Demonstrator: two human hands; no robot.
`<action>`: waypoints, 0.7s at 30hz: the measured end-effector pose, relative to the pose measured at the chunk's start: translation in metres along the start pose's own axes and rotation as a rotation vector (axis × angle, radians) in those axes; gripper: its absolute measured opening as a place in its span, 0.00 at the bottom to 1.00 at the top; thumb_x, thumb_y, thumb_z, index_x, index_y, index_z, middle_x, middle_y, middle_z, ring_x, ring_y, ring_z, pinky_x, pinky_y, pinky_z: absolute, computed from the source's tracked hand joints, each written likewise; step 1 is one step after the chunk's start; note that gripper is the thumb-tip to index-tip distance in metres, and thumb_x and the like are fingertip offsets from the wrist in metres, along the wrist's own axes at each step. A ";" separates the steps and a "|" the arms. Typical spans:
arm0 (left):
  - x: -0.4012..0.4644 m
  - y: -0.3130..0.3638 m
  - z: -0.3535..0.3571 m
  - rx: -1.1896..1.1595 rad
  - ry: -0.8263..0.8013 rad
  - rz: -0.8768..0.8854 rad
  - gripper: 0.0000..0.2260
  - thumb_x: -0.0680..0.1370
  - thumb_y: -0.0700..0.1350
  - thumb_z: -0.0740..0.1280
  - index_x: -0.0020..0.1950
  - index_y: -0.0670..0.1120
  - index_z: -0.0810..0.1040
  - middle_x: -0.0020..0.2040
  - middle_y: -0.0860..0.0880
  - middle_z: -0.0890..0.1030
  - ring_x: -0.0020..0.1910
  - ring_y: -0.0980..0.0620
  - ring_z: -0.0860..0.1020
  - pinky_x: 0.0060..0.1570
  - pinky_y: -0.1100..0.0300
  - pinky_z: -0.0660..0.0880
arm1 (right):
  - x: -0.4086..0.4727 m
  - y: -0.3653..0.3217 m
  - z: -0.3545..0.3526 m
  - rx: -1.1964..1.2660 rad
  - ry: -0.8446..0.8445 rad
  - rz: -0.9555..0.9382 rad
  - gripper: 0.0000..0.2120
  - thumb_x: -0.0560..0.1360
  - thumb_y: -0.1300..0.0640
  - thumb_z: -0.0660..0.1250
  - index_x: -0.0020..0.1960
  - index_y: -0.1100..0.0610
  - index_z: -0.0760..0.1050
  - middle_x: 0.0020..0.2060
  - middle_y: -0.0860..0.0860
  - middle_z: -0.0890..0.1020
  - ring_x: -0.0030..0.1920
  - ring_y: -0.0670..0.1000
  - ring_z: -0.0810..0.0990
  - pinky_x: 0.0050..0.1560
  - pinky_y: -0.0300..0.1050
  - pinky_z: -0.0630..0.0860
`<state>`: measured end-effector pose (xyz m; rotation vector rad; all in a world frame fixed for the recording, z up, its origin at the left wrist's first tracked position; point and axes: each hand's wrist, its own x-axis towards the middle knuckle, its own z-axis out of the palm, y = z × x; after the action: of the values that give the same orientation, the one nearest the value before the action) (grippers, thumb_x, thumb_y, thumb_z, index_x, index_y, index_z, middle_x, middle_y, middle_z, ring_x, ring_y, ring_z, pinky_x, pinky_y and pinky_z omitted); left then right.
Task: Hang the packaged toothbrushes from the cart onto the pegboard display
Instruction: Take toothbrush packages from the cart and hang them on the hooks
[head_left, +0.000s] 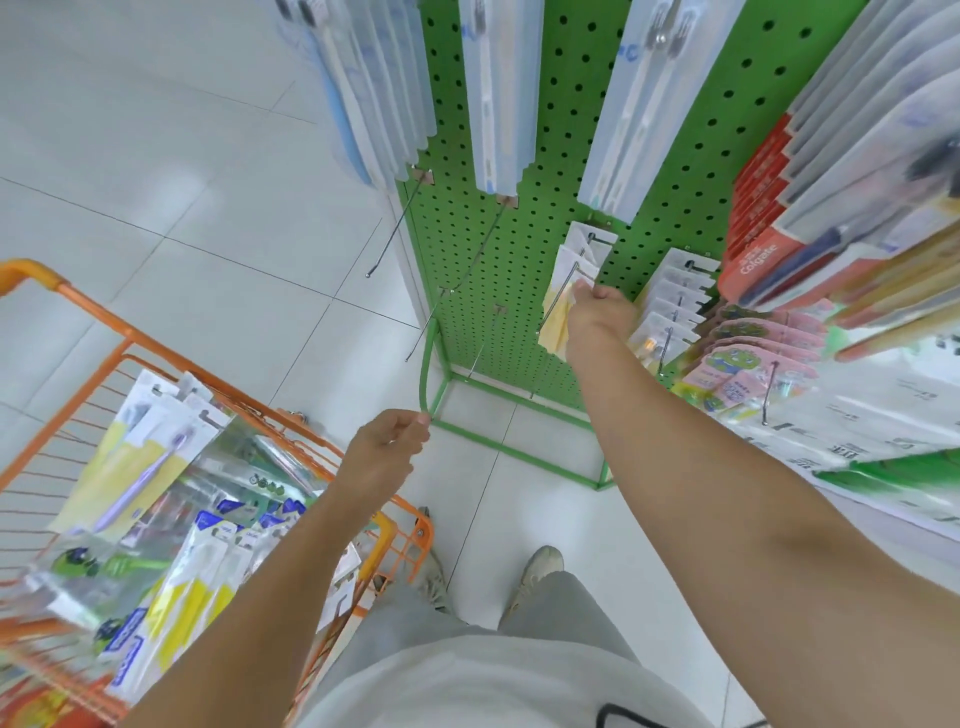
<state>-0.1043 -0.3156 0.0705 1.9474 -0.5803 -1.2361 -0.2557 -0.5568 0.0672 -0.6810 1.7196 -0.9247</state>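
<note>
Nearest: orange wire cart (358, 457) at lower left, far from emptied. Holds a loose heap of packaged toothbrushes (156, 467); yellow-backed, blue-labelled and green ones visible, overlapping too much for a firm count, roughly a dozen or more.

Left hand (384, 447) over the cart's far rim, fingers loosely curled, nothing seen in it; whether thumb and forefinger pinch something small cannot be told.

Right hand (597, 312) reached out to the green pegboard (571, 104), fingers closed on a yellow-backed pack (558, 312) at the outer end of a peg (558, 296). Two or three packs on that peg; pack in hand apparently threaded, not yet pushed back.

Bare pegs (395, 228) to the left on the lower board: four or five counted, all empty.

Farther: three upper pegs carry pale-blue packs (498, 104), hanging in stacks. Right side well stocked: white packs, pink packs (758, 353), red Colgate boxes (758, 244).

Judgement: early to middle; most cart stock left to hang, empty pegs waiting.
</note>
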 end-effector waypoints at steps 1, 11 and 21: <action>-0.004 -0.003 -0.004 -0.013 0.023 -0.005 0.09 0.82 0.53 0.65 0.54 0.50 0.79 0.54 0.48 0.82 0.56 0.50 0.80 0.51 0.56 0.78 | 0.003 -0.004 0.002 0.011 0.012 0.017 0.05 0.79 0.57 0.71 0.51 0.57 0.78 0.46 0.51 0.83 0.49 0.53 0.82 0.55 0.45 0.79; -0.034 -0.046 -0.067 -0.247 0.326 -0.082 0.07 0.81 0.48 0.67 0.52 0.46 0.81 0.48 0.48 0.84 0.48 0.50 0.82 0.50 0.54 0.78 | -0.072 0.085 -0.008 -0.149 -0.097 0.252 0.16 0.83 0.60 0.59 0.66 0.66 0.74 0.54 0.59 0.83 0.53 0.57 0.84 0.38 0.42 0.75; -0.020 -0.133 -0.252 0.071 0.861 -0.098 0.16 0.74 0.44 0.74 0.60 0.43 0.78 0.52 0.46 0.81 0.50 0.50 0.80 0.50 0.59 0.74 | -0.266 0.135 0.130 -0.800 -1.144 -0.236 0.05 0.75 0.58 0.74 0.50 0.55 0.81 0.43 0.53 0.84 0.40 0.48 0.81 0.45 0.47 0.81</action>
<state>0.1120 -0.1311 0.0423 2.3305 -0.0774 -0.3322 -0.0499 -0.3047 0.0675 -1.5696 0.8848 0.1473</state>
